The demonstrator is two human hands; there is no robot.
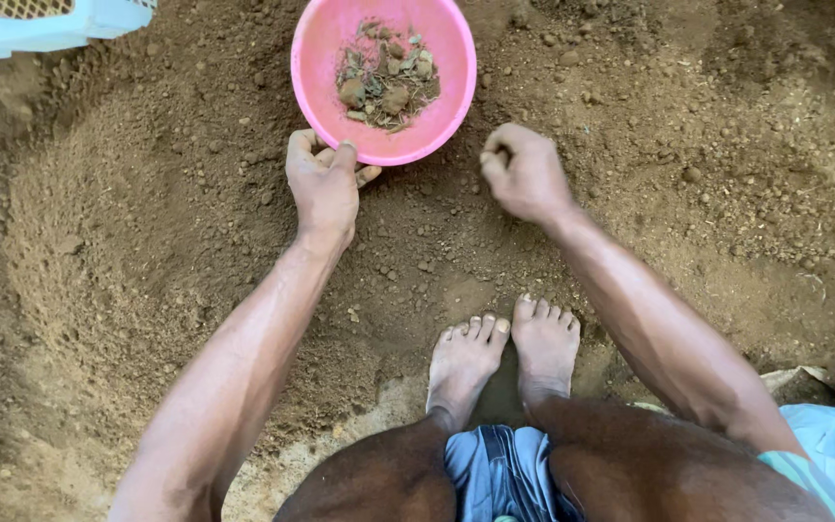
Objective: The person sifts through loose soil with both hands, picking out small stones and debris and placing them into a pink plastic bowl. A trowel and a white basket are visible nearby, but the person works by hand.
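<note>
Head view: lying all around the fingers, loose brown soil (147, 242). Sitting just beyond the fingertips, pink bowl (384, 77) — clods and roots (384, 72) inside. Gripping its near rim, left hand (324, 184); curling together beside it — right hand (526, 174), pinching something too small to tell.

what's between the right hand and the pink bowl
Only loose brown soil with small clods. In the head view, the right hand sits apart from the pink bowl, whose rim the left hand touches.
</note>
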